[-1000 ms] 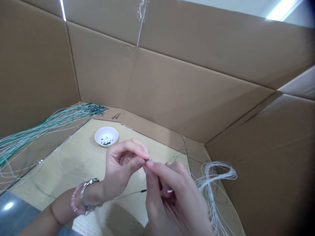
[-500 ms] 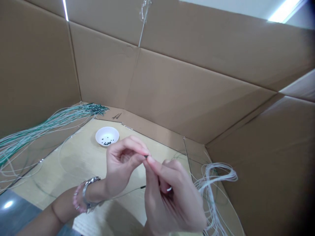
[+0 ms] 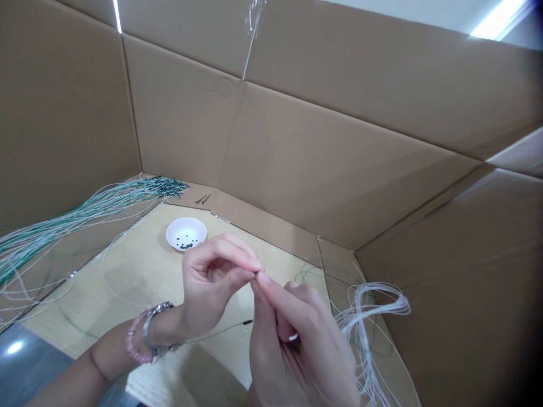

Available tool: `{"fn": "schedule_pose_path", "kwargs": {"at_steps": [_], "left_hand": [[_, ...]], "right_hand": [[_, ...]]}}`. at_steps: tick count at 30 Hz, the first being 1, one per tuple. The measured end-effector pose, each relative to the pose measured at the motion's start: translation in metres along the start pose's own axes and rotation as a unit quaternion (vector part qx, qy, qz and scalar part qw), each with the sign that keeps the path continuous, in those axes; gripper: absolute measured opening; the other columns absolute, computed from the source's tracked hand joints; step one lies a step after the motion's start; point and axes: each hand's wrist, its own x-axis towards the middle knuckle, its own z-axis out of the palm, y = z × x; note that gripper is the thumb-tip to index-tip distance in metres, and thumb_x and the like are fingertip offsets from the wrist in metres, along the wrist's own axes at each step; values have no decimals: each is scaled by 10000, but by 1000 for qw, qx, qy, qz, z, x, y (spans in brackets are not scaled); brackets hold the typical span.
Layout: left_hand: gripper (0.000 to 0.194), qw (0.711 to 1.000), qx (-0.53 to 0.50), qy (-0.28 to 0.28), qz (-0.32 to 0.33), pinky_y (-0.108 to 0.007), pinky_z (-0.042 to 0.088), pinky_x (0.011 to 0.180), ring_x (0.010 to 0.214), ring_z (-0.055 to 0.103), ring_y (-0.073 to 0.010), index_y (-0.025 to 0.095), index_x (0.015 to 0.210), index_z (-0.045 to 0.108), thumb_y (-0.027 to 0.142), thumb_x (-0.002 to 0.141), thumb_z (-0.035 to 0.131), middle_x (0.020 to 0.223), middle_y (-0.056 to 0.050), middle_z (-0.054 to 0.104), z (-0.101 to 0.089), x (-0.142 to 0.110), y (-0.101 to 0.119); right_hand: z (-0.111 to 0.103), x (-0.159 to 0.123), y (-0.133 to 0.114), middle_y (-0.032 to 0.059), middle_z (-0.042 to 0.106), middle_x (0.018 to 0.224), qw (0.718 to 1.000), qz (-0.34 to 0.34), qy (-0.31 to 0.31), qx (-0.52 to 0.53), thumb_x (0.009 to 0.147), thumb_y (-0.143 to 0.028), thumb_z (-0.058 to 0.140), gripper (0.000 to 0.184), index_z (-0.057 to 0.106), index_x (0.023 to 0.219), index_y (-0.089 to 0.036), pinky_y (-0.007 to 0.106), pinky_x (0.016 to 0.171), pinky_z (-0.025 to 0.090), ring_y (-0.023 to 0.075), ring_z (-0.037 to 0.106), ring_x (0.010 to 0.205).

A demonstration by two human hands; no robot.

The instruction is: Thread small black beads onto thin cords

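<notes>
In front of me, above the table, the fingertips of both hands meet at a tiny black piece [image 3: 256, 273]. My left hand [image 3: 212, 285], with bracelets at the wrist, pinches it between thumb and index finger. My right hand [image 3: 299, 339] is closed, thumb and index finger pressed together right against the piece; whatever lies between them is hidden. Below the hands, a thin cable [image 3: 212, 336] with a black tip [image 3: 247, 323] runs from beneath my left wrist. Beyond my left hand stands a white bowl [image 3: 185, 224] with several small black pieces [image 3: 186, 246] in it.
A bundle of green and white cables [image 3: 85, 217] lies along the left side. On the right, a looped bunch of white cables [image 3: 377, 305] rests near the cardboard wall [image 3: 458, 294]. Small metal pieces [image 3: 202, 199] lie behind the bowl on a cardboard strip.
The joined fingertips have shifted very slightly to the right, and less of the black piece shows between them. The view has also moved a little.
</notes>
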Motion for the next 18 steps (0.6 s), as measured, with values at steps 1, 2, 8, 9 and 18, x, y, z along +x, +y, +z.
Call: {"fn": "schedule_pose_path", "kwargs": {"at_steps": [1,2,8,9,18], "left_hand": [[73,1000,0,0,4,-172,462,565,646,577,-68,182,804,677,117,807,645,718,12,625,0,0,0],[73,1000,0,1,6,-174,463,570,652,579,-69,180,804,678,116,807,644,723,10,627,0,0,0],[72,1000,5,8,10,-182,462,567,647,576,-73,185,794,677,123,809,643,715,9,622,0,0,-2],[71,1000,8,6,11,-184,463,566,645,577,-74,185,793,678,124,807,646,713,7,623,0,0,-2],[47,998,-34,25,-39,-157,486,585,657,590,-69,202,778,695,162,789,673,714,3,633,3,0,1]], "right_hand": [[0,1,-1,-64,337,575,1000,2,0,-5,755,46,613,206,678,834,-133,138,404,297,28,315,506],[-1,1,-2,-65,333,569,1000,2,2,-10,760,41,610,201,678,829,-135,137,401,294,28,310,499],[-1,-1,-3,-69,324,551,999,17,-10,-29,768,25,607,216,671,849,-164,140,405,301,32,319,481],[-1,-2,-3,-68,321,551,999,23,-15,-28,775,14,607,212,669,853,-172,142,397,290,33,312,475],[-2,-6,4,-68,289,571,998,52,-39,23,778,17,599,232,637,888,-184,173,398,224,37,268,471]]}}
